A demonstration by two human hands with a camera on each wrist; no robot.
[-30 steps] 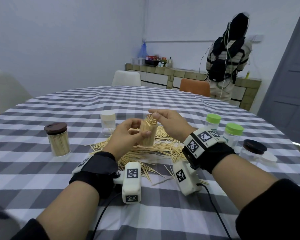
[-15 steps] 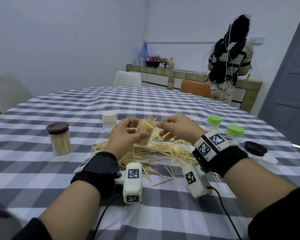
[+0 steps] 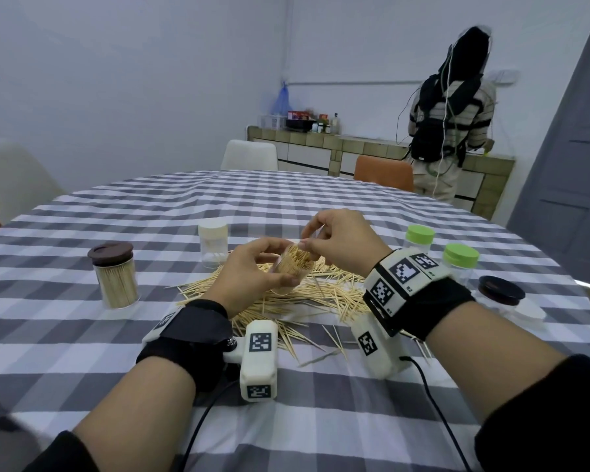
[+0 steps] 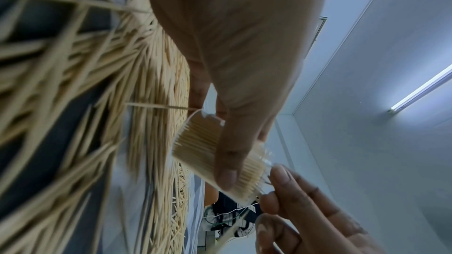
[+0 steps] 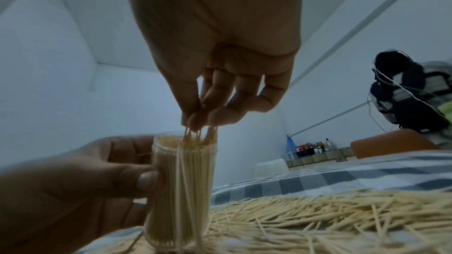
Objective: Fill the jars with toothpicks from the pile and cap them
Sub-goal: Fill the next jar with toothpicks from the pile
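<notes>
My left hand (image 3: 249,277) covers the near side and base of the open jar (image 3: 295,270), whose base stays out of sight in the head view. Toothpick pile (image 4: 73,103): blurred in the left wrist view and cut off at its left edge. Counter (image 3: 321,420): my forearms hide part of it, and the bottom edge crops both sleeves.

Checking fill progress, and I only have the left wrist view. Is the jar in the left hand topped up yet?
Observer: The right wrist view shows the jar packed nearly to its rim, uncapped.
Operator: What is the right hand doing?
Observer: The right hand pinches a few toothpicks, their tips in the jar's mouth.
Operator: Any jars finished?
Observer: In the head view, one brown-lidded jar full of toothpicks stands capped.
</notes>
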